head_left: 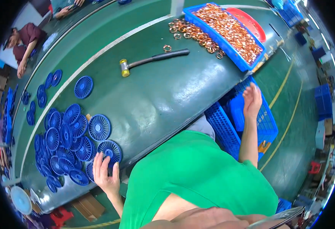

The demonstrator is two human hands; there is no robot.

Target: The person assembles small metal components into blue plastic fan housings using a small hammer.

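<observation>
My left hand (106,178) is at the near end of a heap of round blue plastic grilles (65,135), its thumb and fingers apart. Its fingertips overlap the lower edge of one slotted grille (109,151); whether they touch it I cannot tell. My right hand (253,100) is raised over a blue plastic crate (222,128) beside the table, fingers stretched out and nothing visible in them. Dark blue pieces (237,110) show inside that crate, partly hidden by my forearm. A single grille (83,87) lies apart from the heap.
A mallet (124,68) with yellow faces lies on the green table (156,99). Copper-coloured rings (201,37) spill beside a blue tray (198,20) full of them; a red basin (247,23) sits behind. Across the belt, a person (28,38) sits at the far left.
</observation>
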